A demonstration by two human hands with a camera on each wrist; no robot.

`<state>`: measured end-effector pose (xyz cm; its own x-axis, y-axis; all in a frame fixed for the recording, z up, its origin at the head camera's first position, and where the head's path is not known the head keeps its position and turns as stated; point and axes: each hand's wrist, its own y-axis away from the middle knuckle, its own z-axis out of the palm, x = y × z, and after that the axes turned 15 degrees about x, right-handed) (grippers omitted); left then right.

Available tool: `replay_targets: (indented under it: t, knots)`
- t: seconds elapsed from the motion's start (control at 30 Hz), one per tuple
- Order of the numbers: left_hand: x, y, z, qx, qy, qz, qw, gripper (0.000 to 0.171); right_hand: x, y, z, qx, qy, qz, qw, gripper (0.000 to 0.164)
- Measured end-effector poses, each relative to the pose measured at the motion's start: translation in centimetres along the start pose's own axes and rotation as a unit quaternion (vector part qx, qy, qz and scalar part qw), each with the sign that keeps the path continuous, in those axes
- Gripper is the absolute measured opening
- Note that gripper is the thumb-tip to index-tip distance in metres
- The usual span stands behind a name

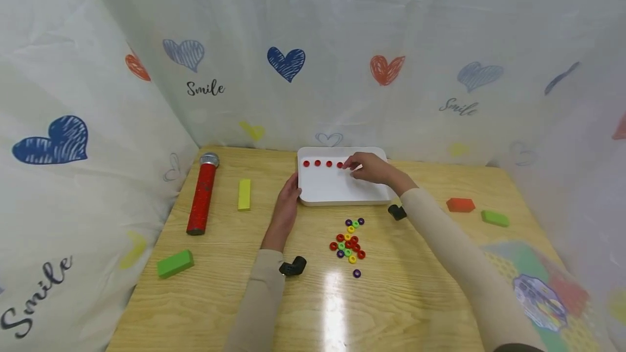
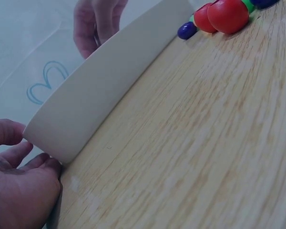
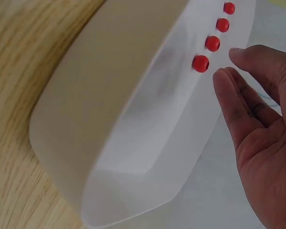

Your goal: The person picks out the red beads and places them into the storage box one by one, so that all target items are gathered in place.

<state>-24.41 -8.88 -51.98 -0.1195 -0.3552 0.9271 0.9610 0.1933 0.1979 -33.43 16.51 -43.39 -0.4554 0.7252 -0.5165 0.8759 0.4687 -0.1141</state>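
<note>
A shallow white plastic tray sits at the desk's far edge, four red beads lined along its back wall. The right hand hovers beside the row's end, fingers loose and empty. The left hand presses flat against the tray's left rim, likely steadying it. Mixed coloured beads lie nearer.

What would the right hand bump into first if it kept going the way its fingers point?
Probably the nearest red bead, the last in the row in the white tray. The right hand points along that row, fingertips close beside it. Depth is hard to judge, so it might pass just above.
</note>
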Motion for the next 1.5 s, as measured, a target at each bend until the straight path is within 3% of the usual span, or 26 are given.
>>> replay_targets:
  t: [0.2,0.43,0.63,0.9,1.1,1.5]
  knots:
    - [0.0,-0.3,-0.3,0.0,-0.011,0.004,0.9999,0.05,-1.1,2.6,-0.3,0.02,-0.05,-0.019,0.998,0.028]
    - [1.5,0.5,-0.1,-0.009,-0.02,-0.018,0.9996,0.051,-2.4,5.8,0.1,-0.003,-0.102,-0.037,0.994,0.027]
    - [0.4,-0.1,0.1,0.0,-0.02,-0.009,0.9998,0.051,-3.3,8.8,1.4,-0.033,-0.118,-0.07,0.99,0.022]
    - [0.4,0.0,0.3,-0.005,-0.022,-0.004,0.9997,0.051,-3.1,12.2,2.9,-0.089,-0.132,-0.038,0.987,0.02]
    - [0.1,0.0,0.3,-0.009,-0.014,-0.013,0.9998,0.051,-2.7,13.9,3.9,-0.084,-0.154,-0.025,0.984,0.022]
    - [0.3,0.1,0.3,-0.004,-0.001,-0.021,0.9998,0.052,-2.5,14.9,5.2,-0.067,-0.155,-0.023,0.985,0.023]
